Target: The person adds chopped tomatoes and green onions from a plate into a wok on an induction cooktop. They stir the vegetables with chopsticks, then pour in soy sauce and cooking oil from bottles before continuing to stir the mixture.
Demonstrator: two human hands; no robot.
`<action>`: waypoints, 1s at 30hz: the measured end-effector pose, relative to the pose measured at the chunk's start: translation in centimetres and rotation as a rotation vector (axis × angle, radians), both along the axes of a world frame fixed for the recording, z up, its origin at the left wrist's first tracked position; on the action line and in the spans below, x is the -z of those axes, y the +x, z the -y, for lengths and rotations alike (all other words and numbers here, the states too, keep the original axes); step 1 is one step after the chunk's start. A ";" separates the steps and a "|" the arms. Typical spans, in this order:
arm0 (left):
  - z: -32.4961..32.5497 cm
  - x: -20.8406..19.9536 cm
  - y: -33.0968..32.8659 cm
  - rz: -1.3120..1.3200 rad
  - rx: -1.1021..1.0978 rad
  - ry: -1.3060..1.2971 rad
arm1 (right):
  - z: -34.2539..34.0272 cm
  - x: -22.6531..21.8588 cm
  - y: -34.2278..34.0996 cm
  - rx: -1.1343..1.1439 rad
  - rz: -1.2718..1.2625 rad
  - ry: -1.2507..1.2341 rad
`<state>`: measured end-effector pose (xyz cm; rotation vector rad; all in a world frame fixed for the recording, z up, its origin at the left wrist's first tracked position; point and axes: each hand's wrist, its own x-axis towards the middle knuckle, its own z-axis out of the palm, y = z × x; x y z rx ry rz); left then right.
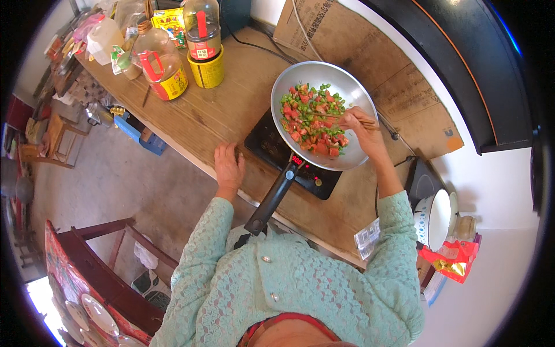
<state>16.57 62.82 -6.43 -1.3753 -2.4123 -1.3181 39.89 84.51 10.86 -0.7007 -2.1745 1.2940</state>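
A light metal frying pan (361, 104) with a black handle stands on a black induction cooker (260, 139) whose red display is lit. Chopped red and green vegetables (315, 118), which look like tomato and green pepper pieces, lie spread in the pan. Above the pan's right side, my right hand (363, 132) is closed round a pair of wooden chopsticks (329, 115), their tips among the pieces. My left hand (229, 166) rests flat on the wooden counter's front edge, left of the cooker, fingers stretched out and holding nothing.
At the counter's (214, 115) far left stand an oil jug (167, 75) with a red handle, a jar in a yellow tub (207, 70) and a white jug (105, 40). Cardboard (399, 87) lines the wall behind the pan. A white enamel pot (433, 220) and red packet (454, 259) are at right.
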 end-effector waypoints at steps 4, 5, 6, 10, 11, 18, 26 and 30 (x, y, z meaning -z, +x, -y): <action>0.1 0.5 -0.2 -0.003 -0.004 0.011 | 3.5 -1.7 1.3 -0.025 -0.012 -0.171; 0.0 0.6 -0.1 0.008 0.005 -0.005 | 4.4 -1.1 1.6 -0.045 0.009 -0.158; 0.0 0.6 -0.1 0.019 0.013 -0.022 | 4.8 -0.6 2.0 -0.066 0.029 -0.144; -0.2 0.3 0.0 0.010 0.026 -0.034 | 1.4 1.4 4.9 0.095 -0.055 -0.134; -0.1 0.4 -0.1 0.006 0.024 -0.039 | 0.6 1.4 5.8 0.155 -0.047 -0.088; 0.1 0.2 0.0 0.005 0.016 -0.019 | -0.1 -0.1 8.7 0.406 -0.094 -0.050; 0.0 0.5 -0.1 -0.035 0.005 0.008 | 1.5 2.1 -0.2 0.276 -0.177 -0.134; 0.0 0.5 -0.2 -0.019 0.013 0.006 | 3.1 1.5 -3.1 0.159 -0.266 -0.189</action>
